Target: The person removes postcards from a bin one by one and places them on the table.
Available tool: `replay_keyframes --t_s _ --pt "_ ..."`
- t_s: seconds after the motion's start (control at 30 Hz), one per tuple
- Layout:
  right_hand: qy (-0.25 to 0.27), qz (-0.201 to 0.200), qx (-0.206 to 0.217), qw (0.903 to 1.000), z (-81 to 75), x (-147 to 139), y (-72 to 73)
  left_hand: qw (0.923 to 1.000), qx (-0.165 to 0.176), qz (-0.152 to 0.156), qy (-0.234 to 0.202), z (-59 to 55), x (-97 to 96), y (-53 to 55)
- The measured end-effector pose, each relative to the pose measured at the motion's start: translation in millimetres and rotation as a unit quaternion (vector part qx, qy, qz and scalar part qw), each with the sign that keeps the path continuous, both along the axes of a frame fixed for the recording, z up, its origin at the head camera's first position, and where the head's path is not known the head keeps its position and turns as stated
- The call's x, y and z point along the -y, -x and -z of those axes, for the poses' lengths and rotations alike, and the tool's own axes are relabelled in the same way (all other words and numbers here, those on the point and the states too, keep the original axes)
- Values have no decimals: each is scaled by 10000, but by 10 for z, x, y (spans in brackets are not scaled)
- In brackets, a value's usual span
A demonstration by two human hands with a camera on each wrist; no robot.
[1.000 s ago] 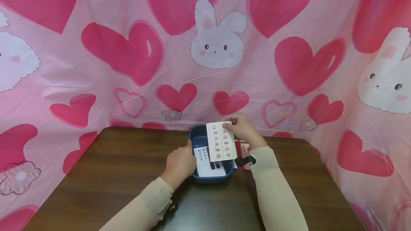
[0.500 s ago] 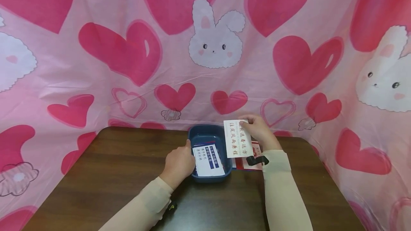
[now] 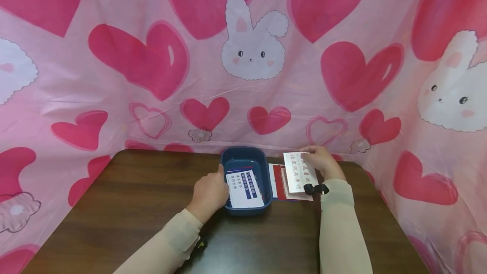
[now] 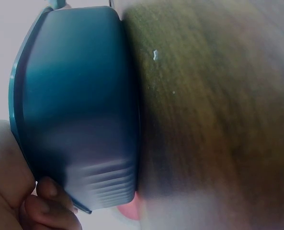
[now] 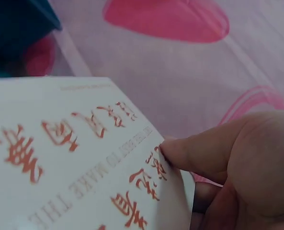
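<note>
A dark blue plastic box [image 3: 243, 155] stands on the table with several printed cards [image 3: 241, 195] inside, a white one with dark blue blocks on top. My left hand [image 3: 210, 191] grips the box's left rim; in the left wrist view its curled fingers [image 4: 51, 206] meet the rim. Between thumb and fingers, my right hand [image 3: 325, 164] pinches a white card [image 3: 298, 174] with red-brown Chinese writing, large in the right wrist view. That card hangs over a pile of cards [image 3: 279, 181] lying right of the box, covering part of it.
The brown wooden table [image 3: 152, 206] reaches back to a pink curtain [image 3: 160, 83] printed with hearts and rabbits, which also hangs at both sides. Black wrist-camera mounts show at both cuffs.
My right hand has carried the white card rightward, from above the box to over the pile beside it. The cards in the box are now uncovered. My left hand stays at the rim.
</note>
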State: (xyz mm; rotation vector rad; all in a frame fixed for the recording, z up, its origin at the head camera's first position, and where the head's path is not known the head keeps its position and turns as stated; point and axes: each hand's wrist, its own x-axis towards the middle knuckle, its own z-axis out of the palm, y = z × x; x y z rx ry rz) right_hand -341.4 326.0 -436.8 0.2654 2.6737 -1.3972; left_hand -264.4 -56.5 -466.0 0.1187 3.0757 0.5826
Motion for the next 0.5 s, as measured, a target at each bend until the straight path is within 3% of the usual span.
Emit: replay_keyframes --t_s 0.23,0.5 --pt "-150 -95 44 9998 160 -112 1 10000 38 2 3 -14 8 -4" --pt "-236 -143 468 9985 291 -107 50 10000 11 -8 60 -36 0 -11"
